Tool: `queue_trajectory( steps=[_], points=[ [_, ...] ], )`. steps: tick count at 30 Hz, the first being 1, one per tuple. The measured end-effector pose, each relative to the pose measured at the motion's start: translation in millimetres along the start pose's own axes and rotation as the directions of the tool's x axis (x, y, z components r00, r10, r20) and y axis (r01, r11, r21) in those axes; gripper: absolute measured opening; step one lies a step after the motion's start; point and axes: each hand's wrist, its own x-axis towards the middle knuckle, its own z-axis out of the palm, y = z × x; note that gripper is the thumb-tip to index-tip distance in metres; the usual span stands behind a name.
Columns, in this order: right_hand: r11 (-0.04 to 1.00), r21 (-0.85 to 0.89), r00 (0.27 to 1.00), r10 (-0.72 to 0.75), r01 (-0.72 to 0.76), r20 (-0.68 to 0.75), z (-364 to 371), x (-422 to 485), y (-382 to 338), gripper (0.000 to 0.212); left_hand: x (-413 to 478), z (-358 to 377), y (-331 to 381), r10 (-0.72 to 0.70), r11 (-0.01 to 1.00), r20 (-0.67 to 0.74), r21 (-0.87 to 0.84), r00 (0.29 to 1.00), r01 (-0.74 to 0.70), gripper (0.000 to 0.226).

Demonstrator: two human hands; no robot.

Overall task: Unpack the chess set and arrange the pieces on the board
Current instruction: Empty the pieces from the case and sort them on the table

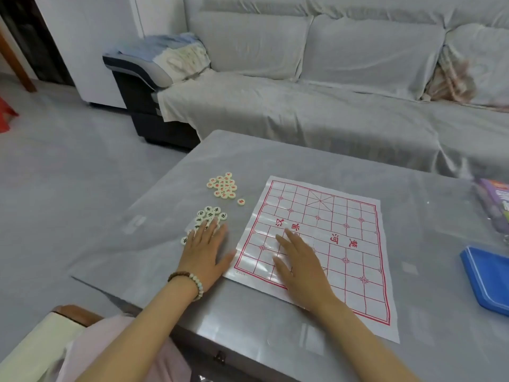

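- My left hand (205, 250) lies flat, fingers spread over the black-marked pieces (210, 216).
- My right hand (298, 264) presses flat, fingers straight, on the board (338, 216).

Glossy plastic board (325, 244), cloth-draped sofa (303, 111)

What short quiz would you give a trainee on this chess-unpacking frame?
1. True or false: no piece lies on the xiangqi board yet, and the red-marked pieces sit in a pile to its left.
2. The left hand rests flat on: A) the xiangqi board; B) the black-marked pieces; C) the red-marked pieces.
3. What does the right hand lie flat on?

Key: 1 true; 2 B; 3 the xiangqi board.
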Motion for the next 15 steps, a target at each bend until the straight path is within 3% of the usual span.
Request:
queue_trajectory(
  steps=[4, 7, 10, 15],
  points=[
    [0.983, 0.143, 0.989, -0.130, 0.119, 0.071, 8.3, 25.6, -33.9, 0.051, -8.2, -12.4, -41.1, -0.155, 0.982, -0.018, -0.108, 0.988, 0.152, 0.091],
    [0.967, 0.175, 0.972, -0.208, 0.187, 0.111, 20.7, 47.4, -58.8, 0.053, -14.8, -12.2, -63.4, -0.191, 0.943, 0.016, -0.273, 0.981, 0.188, 0.089],
    [0.958, 0.112, 0.945, -0.281, 0.265, 0.167, 37.1, 63.6, -79.9, 0.055, -19.5, -12.8, -68.1, -0.169, 0.907, 0.029, -0.386, 0.985, 0.168, 0.079],
    [0.941, -0.032, 0.931, -0.326, 0.336, 0.165, 57.2, 59.7, -90.0, 0.056, -20.9, -12.1, -62.0, -0.141, 0.922, -0.120, -0.378, 0.983, 0.086, 0.057]
  ],
)
